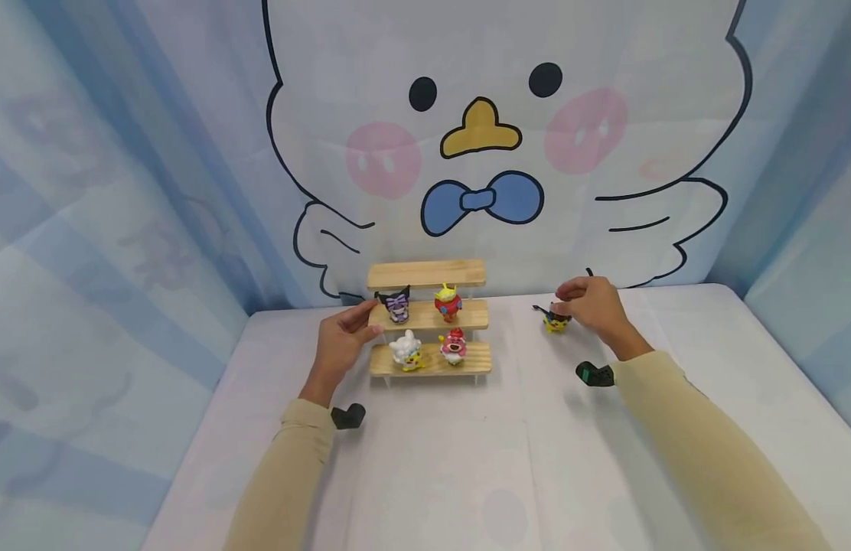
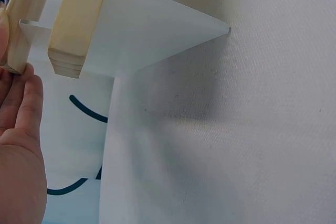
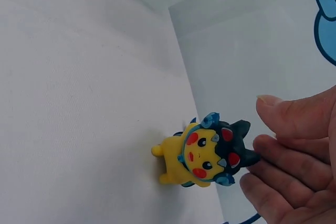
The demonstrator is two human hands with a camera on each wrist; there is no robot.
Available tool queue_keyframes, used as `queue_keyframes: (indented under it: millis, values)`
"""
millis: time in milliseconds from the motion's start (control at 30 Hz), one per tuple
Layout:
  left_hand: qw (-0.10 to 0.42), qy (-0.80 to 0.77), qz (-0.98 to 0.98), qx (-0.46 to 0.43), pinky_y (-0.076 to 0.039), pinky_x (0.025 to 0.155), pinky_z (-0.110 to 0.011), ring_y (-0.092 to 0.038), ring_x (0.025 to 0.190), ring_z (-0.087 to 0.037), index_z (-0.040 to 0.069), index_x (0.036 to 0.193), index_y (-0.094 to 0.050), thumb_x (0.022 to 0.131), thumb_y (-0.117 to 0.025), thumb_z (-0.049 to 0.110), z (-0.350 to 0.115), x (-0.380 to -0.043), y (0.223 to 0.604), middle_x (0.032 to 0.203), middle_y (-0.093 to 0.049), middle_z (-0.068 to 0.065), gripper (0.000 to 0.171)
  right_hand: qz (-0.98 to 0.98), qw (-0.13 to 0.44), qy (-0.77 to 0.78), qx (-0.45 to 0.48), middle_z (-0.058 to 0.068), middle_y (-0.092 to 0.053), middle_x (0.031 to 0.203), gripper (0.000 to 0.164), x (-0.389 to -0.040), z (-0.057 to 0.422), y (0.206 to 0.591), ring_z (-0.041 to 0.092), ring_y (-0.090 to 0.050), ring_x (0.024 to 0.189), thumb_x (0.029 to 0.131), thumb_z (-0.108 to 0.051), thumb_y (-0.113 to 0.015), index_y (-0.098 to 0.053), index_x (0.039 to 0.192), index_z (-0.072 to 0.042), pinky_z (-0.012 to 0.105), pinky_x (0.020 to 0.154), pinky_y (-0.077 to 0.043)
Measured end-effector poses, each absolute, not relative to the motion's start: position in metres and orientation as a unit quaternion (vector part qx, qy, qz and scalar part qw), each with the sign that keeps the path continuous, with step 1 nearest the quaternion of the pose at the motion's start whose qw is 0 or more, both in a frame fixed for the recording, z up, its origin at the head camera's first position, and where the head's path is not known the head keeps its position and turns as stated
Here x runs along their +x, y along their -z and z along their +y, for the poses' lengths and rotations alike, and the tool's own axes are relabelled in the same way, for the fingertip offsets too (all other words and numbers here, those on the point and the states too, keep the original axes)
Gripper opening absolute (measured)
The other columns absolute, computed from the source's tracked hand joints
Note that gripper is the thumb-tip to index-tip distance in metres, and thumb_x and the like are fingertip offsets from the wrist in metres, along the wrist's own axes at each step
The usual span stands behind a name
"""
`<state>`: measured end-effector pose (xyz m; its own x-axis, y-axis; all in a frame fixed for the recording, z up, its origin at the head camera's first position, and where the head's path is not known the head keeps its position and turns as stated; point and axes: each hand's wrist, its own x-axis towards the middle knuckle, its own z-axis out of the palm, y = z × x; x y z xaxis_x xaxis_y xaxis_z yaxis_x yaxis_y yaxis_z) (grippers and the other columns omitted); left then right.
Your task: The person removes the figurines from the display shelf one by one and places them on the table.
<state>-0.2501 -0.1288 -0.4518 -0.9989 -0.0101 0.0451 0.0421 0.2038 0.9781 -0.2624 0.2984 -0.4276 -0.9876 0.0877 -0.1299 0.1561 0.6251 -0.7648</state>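
Note:
A three-tier wooden display shelf (image 1: 425,273) with clear side supports (image 2: 152,30) stands near the back of the table. My left hand (image 1: 339,340) holds the left end of its middle board, thumb on one side and fingertips against the wood. To the right, a yellow Pikachu figurine (image 3: 176,156) with red cheeks and a dark, horned hood stands on the table. Around its hood, my right hand (image 1: 591,306) hovers with thumb and fingers apart; in the right wrist view the fingertips are right by the dark ears, the thumb clear of them.
On the middle tier are a purple-and-black figurine (image 1: 398,306) and a green-headed figurine in red (image 1: 448,304). A white-and-yellow figurine (image 1: 407,352) and a pink one (image 1: 454,347) occupy the bottom tier. A printed curtain (image 1: 480,252) hangs close behind the shelf.

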Motion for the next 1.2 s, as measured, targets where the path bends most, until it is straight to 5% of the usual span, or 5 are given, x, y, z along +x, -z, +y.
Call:
queue_keyframes:
  millis: [700, 1200]
  values:
    - [0.021, 0.623, -0.782, -0.005, -0.054, 0.108, -0.026, -0.058, 0.141, -0.023, 0.010, 0.142, -0.065, 0.093, -0.074, -0.002, -0.129, -0.249, 0.450, 0.149, -0.063, -0.010, 0.051, 0.879, -0.051, 0.473, 0.031, 0.023, -0.067, 0.139, 0.036, -0.246, 0.279, 0.409, 0.040, -0.065, 0.130, 0.100, -0.012, -0.070, -0.067, 0.134, 0.000, 0.050, 0.108, -0.057]
    - [0.017, 0.621, -0.784, -0.003, -0.053, 0.108, -0.027, -0.057, 0.142, -0.024, 0.011, 0.143, -0.064, 0.093, -0.074, -0.003, -0.128, -0.250, 0.451, 0.151, -0.061, -0.010, 0.053, 0.841, 0.015, 0.541, -0.007, 0.024, -0.070, 0.134, 0.034, -0.242, 0.252, 0.400, 0.033, -0.072, 0.118, 0.098, -0.009, -0.073, -0.069, 0.130, 0.001, 0.016, 0.088, -0.063]
